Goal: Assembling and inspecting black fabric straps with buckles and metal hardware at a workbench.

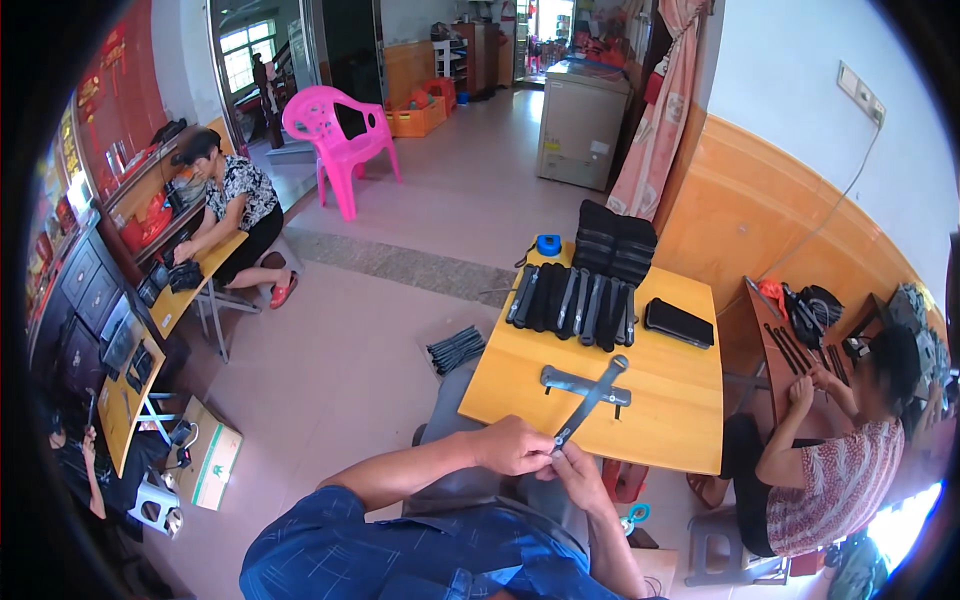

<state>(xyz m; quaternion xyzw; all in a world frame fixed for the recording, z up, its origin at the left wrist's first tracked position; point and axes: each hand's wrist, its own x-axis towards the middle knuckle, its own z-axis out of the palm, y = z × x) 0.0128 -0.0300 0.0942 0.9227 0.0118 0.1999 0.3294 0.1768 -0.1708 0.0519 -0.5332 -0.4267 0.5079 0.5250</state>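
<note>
A dark grey strap [592, 402] with a rounded, studded far end slants up and to the right over the table's near part. Its near end is pinched in the fingertips of my left hand [512, 446] and my right hand [584, 478], which meet at the table's front edge. Both hands are closed, and the strap's tip is partly hidden by the fingers. Beneath the strap a grey flat bar [572, 382] with small dark pegs lies across the yellow wooden table [660, 405]. Beyond it lies a row of black and grey straps [572, 305].
Behind the row sits a dark folded stack [615, 243], with a blue tape measure [548, 245] beside it. A black phone [680, 323] lies to the right. Dark strips [456, 350] are bundled left of the table. Other people work at side tables; a pink chair [343, 140] stands farther back.
</note>
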